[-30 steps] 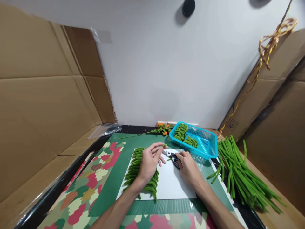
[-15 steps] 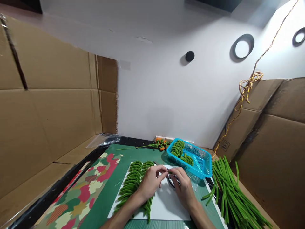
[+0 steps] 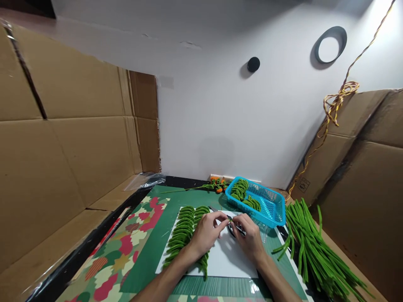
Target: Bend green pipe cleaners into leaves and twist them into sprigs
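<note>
Over a white sheet (image 3: 233, 262), my left hand (image 3: 209, 233) and my right hand (image 3: 248, 235) meet at the fingertips. Both are pinched on a small green piece (image 3: 230, 219), mostly hidden by the fingers. Black-handled scissors (image 3: 234, 230) lie on the sheet beneath the hands, partly covered by my right hand. Two columns of curved fuzzy green pieces (image 3: 181, 235) cover the left part of the sheet, the second one partly behind my left wrist.
A blue basket (image 3: 277, 205) with green curved pieces stands behind my right hand. Long green fuzzy stems (image 3: 311, 243) lie at the right. Orange flowers (image 3: 218, 182) rest at the back. Cardboard walls (image 3: 88, 155) flank the table, with patterned paper (image 3: 119, 247) at the left.
The view has shifted, so the table items appear slightly higher and farther right. Both hands stay together at the fingertips, with only slight finger movement.
</note>
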`<action>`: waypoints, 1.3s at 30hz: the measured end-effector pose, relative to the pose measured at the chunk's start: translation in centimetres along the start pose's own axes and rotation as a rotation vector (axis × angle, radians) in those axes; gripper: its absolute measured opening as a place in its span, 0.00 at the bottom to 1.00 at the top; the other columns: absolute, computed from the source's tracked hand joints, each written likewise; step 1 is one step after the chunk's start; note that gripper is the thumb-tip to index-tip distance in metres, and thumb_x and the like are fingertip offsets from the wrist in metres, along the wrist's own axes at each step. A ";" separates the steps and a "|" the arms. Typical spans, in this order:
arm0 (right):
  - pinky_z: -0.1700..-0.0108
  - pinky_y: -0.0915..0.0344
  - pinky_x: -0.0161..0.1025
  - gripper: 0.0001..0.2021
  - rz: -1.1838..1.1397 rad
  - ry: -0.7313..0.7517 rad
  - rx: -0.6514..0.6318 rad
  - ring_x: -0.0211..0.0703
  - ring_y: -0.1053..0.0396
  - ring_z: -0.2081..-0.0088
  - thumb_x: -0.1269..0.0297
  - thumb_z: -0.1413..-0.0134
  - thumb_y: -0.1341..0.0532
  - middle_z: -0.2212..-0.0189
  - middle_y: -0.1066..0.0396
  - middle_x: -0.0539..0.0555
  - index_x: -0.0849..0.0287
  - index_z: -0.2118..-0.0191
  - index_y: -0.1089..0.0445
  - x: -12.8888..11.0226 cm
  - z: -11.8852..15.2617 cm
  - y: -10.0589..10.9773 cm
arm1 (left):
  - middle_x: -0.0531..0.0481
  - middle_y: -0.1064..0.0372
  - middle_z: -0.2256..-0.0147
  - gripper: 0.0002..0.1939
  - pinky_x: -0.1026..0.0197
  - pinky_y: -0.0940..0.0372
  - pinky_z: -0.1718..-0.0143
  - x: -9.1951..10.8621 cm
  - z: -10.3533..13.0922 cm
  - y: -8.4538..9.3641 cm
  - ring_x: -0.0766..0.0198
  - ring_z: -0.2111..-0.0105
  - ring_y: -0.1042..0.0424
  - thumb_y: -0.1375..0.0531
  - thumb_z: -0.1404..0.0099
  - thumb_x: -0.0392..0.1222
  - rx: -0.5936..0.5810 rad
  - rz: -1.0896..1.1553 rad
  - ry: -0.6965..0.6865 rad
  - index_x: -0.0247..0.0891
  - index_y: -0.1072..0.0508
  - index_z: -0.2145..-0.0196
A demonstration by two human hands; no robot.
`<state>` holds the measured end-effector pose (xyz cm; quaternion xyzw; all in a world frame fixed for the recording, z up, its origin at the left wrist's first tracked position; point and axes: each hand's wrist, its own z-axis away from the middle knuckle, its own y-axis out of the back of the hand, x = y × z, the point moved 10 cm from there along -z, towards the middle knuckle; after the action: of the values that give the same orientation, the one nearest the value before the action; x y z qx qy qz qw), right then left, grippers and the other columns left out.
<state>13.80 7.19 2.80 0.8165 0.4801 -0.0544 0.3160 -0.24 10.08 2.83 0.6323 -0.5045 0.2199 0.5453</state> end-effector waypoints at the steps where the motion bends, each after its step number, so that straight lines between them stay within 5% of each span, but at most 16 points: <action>1: 0.66 0.32 0.38 0.05 0.003 -0.008 0.000 0.44 0.27 0.66 0.69 0.29 0.42 0.67 0.27 0.53 0.55 0.59 0.30 0.0 0.0 0.1 | 0.51 0.19 0.67 0.12 0.62 0.35 0.69 0.2 0.0 0.1 0.64 0.76 0.26 0.40 0.29 0.45 0.007 -0.030 -0.012 0.39 0.18 0.61; 14: 0.68 0.37 0.38 0.10 0.010 -0.089 0.030 0.43 0.30 0.70 0.66 0.28 0.42 0.71 0.29 0.51 0.56 0.65 0.31 0.7 0.7 0.2 | 0.54 0.29 0.77 0.11 0.63 0.42 0.70 1.5 0.7 -0.6 0.66 0.75 0.32 0.40 0.33 0.37 0.047 -0.165 -0.124 0.39 0.29 0.75; 23: 0.67 0.33 0.38 0.08 -0.036 -0.097 -0.021 0.43 0.28 0.69 0.65 0.26 0.44 0.66 0.26 0.53 0.55 0.58 0.29 0.5 0.1 0.2 | 0.52 0.27 0.71 0.08 0.61 0.40 0.66 1.7 0.4 -0.3 0.63 0.72 0.30 0.42 0.29 0.41 0.037 -0.197 -0.074 0.40 0.27 0.68; 29: 0.66 0.34 0.38 0.08 -0.051 -0.106 -0.045 0.43 0.29 0.67 0.66 0.26 0.46 0.66 0.27 0.53 0.56 0.58 0.30 0.3 0.0 0.2 | 0.51 0.27 0.66 0.12 0.60 0.39 0.63 2.6 0.7 -1.0 0.62 0.68 0.30 0.46 0.24 0.44 -0.049 -0.250 -0.156 0.40 0.28 0.64; 39: 0.67 0.38 0.39 0.14 -0.056 -0.079 -0.041 0.44 0.33 0.69 0.66 0.27 0.45 0.72 0.31 0.53 0.55 0.68 0.32 -0.3 -0.4 0.3 | 0.55 0.35 0.74 0.14 0.61 0.43 0.68 2.3 0.5 -1.3 0.65 0.74 0.37 0.45 0.25 0.45 -0.052 -0.255 -0.122 0.40 0.33 0.69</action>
<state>13.78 7.06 3.32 0.7933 0.4910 -0.0855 0.3497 1.64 8.57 3.93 0.6891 -0.4579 0.0971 0.5532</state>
